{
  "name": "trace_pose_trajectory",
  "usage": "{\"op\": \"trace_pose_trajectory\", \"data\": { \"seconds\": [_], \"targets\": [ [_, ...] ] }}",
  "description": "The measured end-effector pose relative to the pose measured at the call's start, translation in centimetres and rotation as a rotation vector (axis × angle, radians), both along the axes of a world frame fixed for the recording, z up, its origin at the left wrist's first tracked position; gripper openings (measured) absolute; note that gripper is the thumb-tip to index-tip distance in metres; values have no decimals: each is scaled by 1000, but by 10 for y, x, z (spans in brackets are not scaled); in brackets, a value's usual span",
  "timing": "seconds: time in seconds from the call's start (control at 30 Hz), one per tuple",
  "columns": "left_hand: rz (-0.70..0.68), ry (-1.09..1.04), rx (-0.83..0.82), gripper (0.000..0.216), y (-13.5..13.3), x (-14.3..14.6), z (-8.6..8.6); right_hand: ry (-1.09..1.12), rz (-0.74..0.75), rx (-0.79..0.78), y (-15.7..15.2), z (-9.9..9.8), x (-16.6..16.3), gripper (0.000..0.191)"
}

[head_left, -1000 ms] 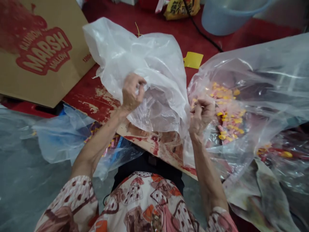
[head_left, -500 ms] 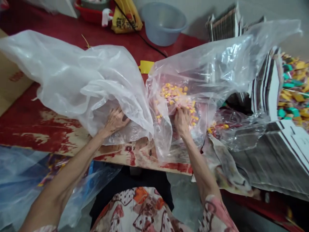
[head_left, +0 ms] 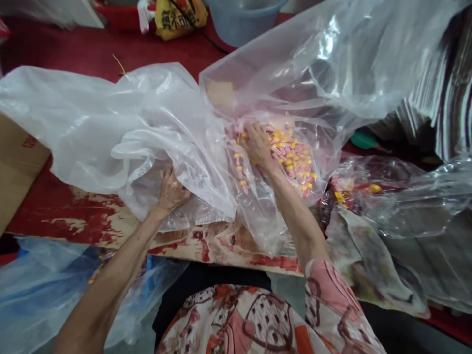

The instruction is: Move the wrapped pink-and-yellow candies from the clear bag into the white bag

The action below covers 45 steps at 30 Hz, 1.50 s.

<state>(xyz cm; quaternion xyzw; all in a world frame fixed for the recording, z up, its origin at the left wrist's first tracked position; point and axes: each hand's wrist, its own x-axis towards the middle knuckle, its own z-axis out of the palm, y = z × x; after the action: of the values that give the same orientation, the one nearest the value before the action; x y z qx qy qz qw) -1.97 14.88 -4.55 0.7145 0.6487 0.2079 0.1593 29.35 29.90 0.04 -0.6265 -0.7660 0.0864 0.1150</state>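
Inside the mouth of a whitish plastic bag [head_left: 92,113], my left hand [head_left: 172,191] rests with its fingers loosely apart; a fold of the bag covers part of them. My right hand [head_left: 257,143] lies at the left side of a heap of small pink pieces with yellow ends [head_left: 291,152], inside a clear plastic bag [head_left: 324,54]. Its fingers are bent over the pieces, and the tips are hard to make out. Several more pink-and-yellow pieces lie in a line below that hand, under the film.
The red table [head_left: 84,46] has a worn wooden front edge. Behind stand a blue-grey basin [head_left: 243,22] and a yellow bag [head_left: 177,19]. A cardboard box [head_left: 18,162] is at left. Striped stacks [head_left: 452,88] and a stained cloth [head_left: 379,265] lie right.
My right hand has moved left and away from me across the heap, uncovering more pieces. The clear bag's upper film spreads wider. My left hand stays nearly in place; the view has shifted.
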Motion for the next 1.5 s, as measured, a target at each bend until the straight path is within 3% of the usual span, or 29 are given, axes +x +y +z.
{"op": "trace_pose_trajectory", "data": {
  "seconds": [0.17,0.33,0.47,0.57,0.67,0.77,0.87,0.97,1.03,1.1,1.17,1.23,1.33,1.43,1.5],
  "targets": [
    [13,27,67,10,5,3,4,164,44,66,-82,-7,32,23],
    [18,-55,94,28,11,5,10,123,-212,267,-146,14,92,23],
    [134,-173,125,11,2,9,20,107,-424,372,-183,28,111,28],
    [222,-254,104,12,-15,10,30,25,-406,251,-197,27,91,29],
    [313,-372,147,6,-36,9,45,17,-340,134,-190,25,48,28],
    [424,-606,389,26,-63,17,70,183,-103,75,-171,23,-3,35],
    [323,-665,538,39,-88,44,90,262,176,-71,-165,18,-42,39],
    [15,-595,342,35,-95,77,88,241,226,-100,-179,14,-48,41],
    [-164,-549,134,26,-86,92,73,234,121,25,-194,13,-30,43],
    [-239,-529,-46,18,-73,96,55,205,-78,178,-210,14,-1,42],
    [-227,-551,-160,15,-62,94,43,147,-282,235,-223,15,31,40],
    [-177,-632,-218,21,-58,89,38,100,-382,193,-233,14,55,34],
    [-101,-849,-257,29,-65,86,46,170,-352,175,-243,11,72,28],
    [-61,-1035,-282,35,-76,89,58,318,-281,267,-249,10,70,28],
    [-47,-1106,-303,38,-82,91,64,352,-273,241,-253,12,64,27]
  ]
}}
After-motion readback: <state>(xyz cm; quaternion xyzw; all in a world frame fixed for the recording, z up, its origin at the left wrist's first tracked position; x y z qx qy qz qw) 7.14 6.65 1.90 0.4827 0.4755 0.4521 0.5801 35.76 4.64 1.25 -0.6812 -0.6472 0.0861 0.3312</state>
